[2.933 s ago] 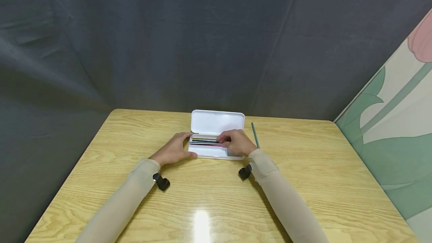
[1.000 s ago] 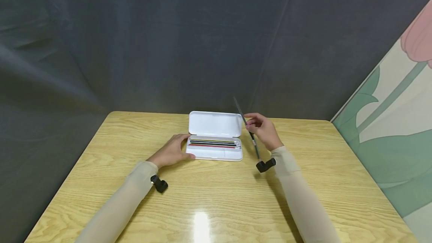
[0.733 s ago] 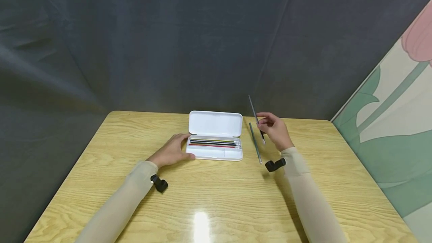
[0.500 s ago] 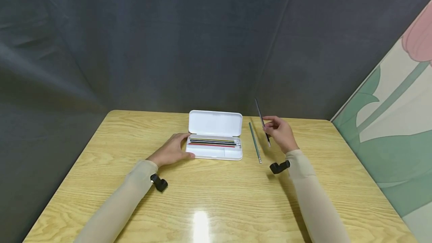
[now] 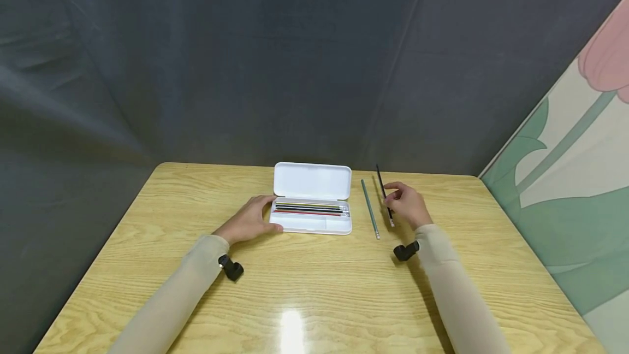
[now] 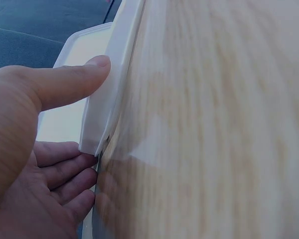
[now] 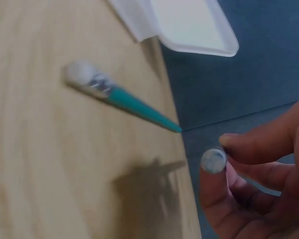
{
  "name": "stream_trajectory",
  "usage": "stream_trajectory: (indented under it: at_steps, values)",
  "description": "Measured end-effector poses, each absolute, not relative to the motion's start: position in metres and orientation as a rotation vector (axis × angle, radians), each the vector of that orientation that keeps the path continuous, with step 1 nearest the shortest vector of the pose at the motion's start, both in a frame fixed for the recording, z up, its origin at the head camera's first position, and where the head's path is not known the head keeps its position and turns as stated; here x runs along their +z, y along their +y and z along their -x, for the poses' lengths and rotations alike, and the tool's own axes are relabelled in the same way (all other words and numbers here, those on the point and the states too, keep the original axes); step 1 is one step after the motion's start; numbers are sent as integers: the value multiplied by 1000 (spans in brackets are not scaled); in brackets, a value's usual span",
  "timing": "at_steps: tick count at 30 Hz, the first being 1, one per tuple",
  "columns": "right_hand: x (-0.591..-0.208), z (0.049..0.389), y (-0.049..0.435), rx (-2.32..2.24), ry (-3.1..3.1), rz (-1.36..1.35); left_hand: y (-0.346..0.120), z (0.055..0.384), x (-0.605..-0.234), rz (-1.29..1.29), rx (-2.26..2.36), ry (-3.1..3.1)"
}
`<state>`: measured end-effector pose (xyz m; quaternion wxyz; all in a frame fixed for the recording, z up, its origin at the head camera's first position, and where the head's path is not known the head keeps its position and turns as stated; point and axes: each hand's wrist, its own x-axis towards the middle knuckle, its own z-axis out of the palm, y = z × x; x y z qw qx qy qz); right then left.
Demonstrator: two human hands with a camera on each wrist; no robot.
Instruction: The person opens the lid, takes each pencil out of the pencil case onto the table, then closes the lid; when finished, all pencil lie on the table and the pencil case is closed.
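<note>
A white pencil case (image 5: 339, 225) lies with its lid raised on the wooden table, several pencils (image 5: 309, 209) side by side in its rear compartment. My left hand (image 5: 248, 220) holds the case's left end, thumb along the front wall and fingers at the end, as the left wrist view shows. In my right hand (image 5: 409, 205) a dark pencil (image 5: 383, 184) is pinched between thumb and fingers, its eraser end (image 7: 214, 160) toward the wrist camera. A green pencil (image 5: 370, 209) lies on the table between the case and that hand.
The wooden table (image 5: 304, 283) ends at the back against a dark curtain (image 5: 295, 70). A wall panel with a flower print (image 5: 580, 179) stands at the right. Small black cameras (image 5: 231, 267) sit on both wrists.
My right hand has come out of the case with the dark pencil, passed right over the green pencil, and lowered toward the table. My left hand has stayed at the case.
</note>
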<state>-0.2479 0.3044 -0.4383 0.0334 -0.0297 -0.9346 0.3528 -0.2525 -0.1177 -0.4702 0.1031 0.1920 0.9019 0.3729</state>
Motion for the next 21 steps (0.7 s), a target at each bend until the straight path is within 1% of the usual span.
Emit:
stream_trajectory:
  at_steps: [5, 15, 21]
  values:
    - [-446, 248, 305, 984, -2935, 81, -117, 253, -470, -552, 1094, 2664]
    - [-446, 247, 302, 826, -3007, 98, -116, 253, -469, -556, 1092, 2664]
    - [-447, 243, 296, 824, -3015, 86, -115, 252, -468, -552, 1094, 2666]
